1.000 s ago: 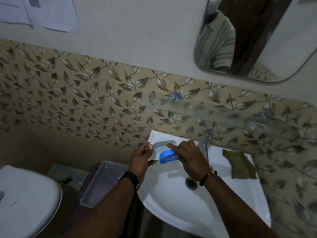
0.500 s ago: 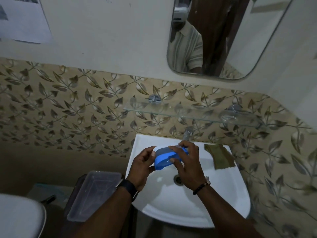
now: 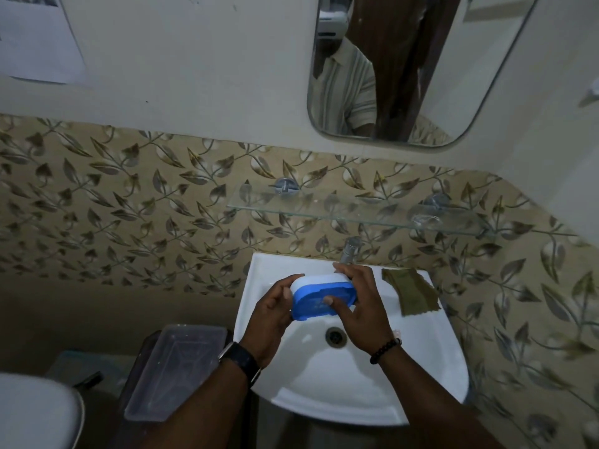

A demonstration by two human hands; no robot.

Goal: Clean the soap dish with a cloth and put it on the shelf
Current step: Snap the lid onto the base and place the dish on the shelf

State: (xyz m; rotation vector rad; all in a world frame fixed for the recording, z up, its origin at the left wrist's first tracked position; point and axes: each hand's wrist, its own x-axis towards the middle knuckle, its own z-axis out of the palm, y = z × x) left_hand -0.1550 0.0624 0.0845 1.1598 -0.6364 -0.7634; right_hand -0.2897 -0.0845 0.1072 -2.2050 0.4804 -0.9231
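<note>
- Two hands carry the load: my left hand [image 3: 275, 314] cups the near end of the soap dish [image 3: 321, 294], and my right hand [image 3: 359, 306] closes over its far end, thumb pressed on the blue face.
- Both grips are pinching the soap dish, tilted on edge above the sink [image 3: 421, 367], well below the glass shelf [image 3: 356, 218].
- The cloth [image 3: 410, 294] lies apart on the sink rim to my right, untouched, so I judge the wiping has not begun.
- To fetch it I must free my right hand; the left alone holds just one end, and a wet, smooth dish could slip and strike the basin.
- The dish looks like two parts, white tray over blue base; loosening my hold could let them separate.
- The tap [image 3: 350, 249] stands just behind my right knuckles, easy to knock when lifting.
- The shelf is clear glass in dim light; I could misjudge its edge and set the dish half off.
</note>
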